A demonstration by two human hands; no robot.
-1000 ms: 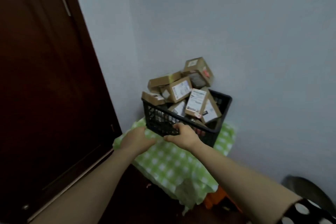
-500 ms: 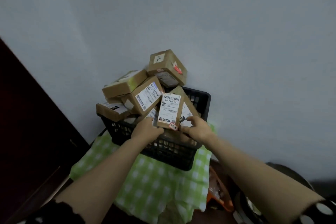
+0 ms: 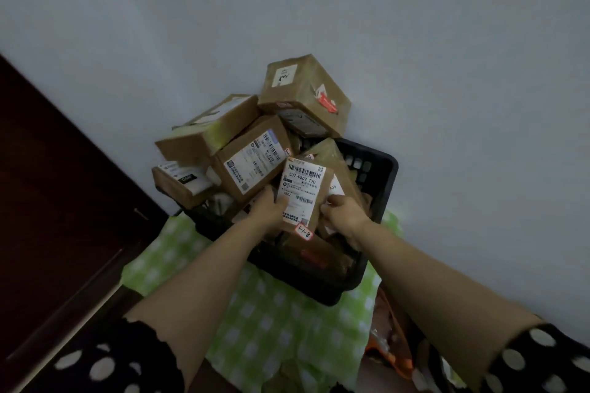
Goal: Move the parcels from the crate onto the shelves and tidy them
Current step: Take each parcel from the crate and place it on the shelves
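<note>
A black plastic crate (image 3: 381,179) stands on a green checked cloth, heaped with several brown cardboard parcels. A small upright parcel with a white barcode label (image 3: 303,191) is held between both hands at the crate's near side. My left hand (image 3: 266,209) grips its left edge, and my right hand (image 3: 343,214) grips its right edge. Behind it lie a larger labelled parcel (image 3: 252,159), a flat parcel (image 3: 207,131) and a top parcel (image 3: 303,96) with a red sticker. No shelves are in view.
The green checked cloth (image 3: 265,322) covers a low stand in a corner of grey walls. A dark wooden door (image 3: 54,201) fills the left side. Orange items (image 3: 392,357) lie on the floor at the lower right.
The view moved closer and tilted. Both hands left the crate's front rim and rose to the small labelled parcel, which they now grip on either side.
</note>
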